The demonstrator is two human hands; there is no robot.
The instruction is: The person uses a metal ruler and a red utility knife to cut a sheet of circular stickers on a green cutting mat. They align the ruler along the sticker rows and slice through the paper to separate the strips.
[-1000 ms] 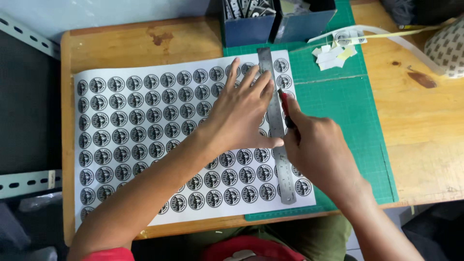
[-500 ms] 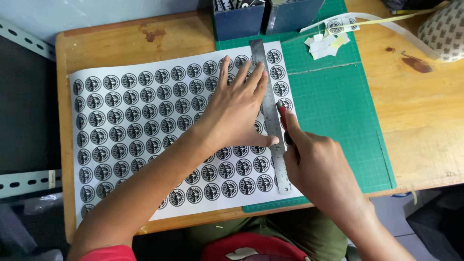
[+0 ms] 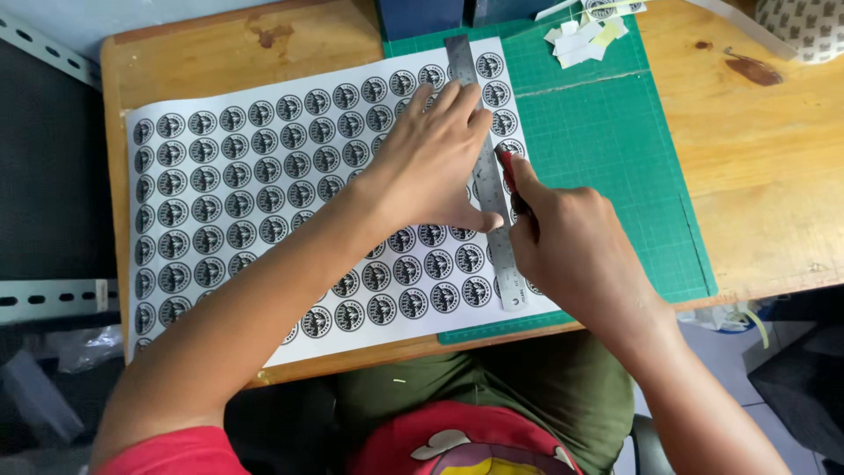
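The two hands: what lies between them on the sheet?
In the head view, a steel ruler lies between the left hand and the right hand, on the sticker sheet.

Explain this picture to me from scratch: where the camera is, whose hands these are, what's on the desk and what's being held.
The camera sits on a person's head and looks down, so both arms belong to the wearer. No machine is involved.

On the wooden desk lies a green cutting mat. Over the mat and the desk lies a large white sheet printed with rows of round black stickers. A steel ruler lies along the sheet near its right edge.

The left hand lies spread flat, pressing on the ruler and the sheet. The right hand grips a red-tipped tool, probably a knife, against the ruler's right edge; its blade is hidden.

At the top, paper scraps lie on the mat.
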